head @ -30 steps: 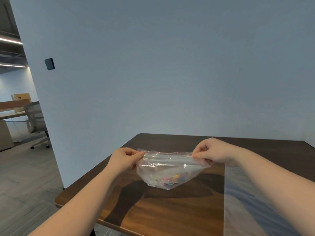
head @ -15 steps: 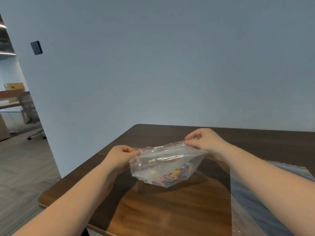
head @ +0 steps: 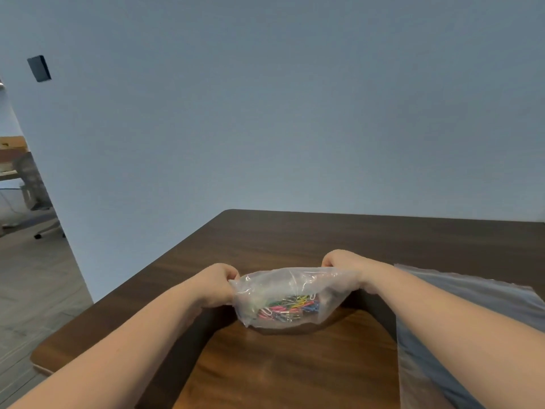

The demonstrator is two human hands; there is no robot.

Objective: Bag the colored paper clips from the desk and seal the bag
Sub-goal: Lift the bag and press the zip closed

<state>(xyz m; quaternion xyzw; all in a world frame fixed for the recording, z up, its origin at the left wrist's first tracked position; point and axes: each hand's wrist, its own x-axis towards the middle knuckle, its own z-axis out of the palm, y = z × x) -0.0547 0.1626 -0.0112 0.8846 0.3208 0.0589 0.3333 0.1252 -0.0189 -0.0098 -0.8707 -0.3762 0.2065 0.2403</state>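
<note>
Clear plastic bag [head: 290, 286] of colored paper clips [head: 290, 309] sits mid-frame, left hand [head: 216, 286] and right hand [head: 343, 265] both pinching its top corners.

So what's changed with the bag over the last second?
The bag has dropped from mid-air to the desk, its top tipped away. The left hand and right hand keep their grip on its upper corners; the paper clips remain inside.
</note>
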